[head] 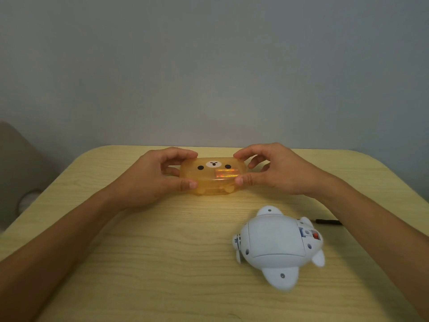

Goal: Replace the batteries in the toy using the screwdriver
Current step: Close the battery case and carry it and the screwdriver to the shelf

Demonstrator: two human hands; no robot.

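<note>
Left hand (151, 177) is gripping the left end of the box (212, 176), fingers (183, 154) curling over the far edge, thumb pressing the near edge. The box, amber and translucent with a bear face, is sitting on the desk (139, 252) at 12 o'clock; something shiny, likely batteries, is showing through the lid. Right hand (276, 173) is mirroring the grip on the right end, fingers partly closed on the rim. Judgement: both hands are bracing the box to pry the lid. The toy (278, 245) is lying belly-up at 4 o'clock, well apart from both hands, cover seemingly in place. The screwdriver (328, 221) is resting just beyond it, untouched.
</note>
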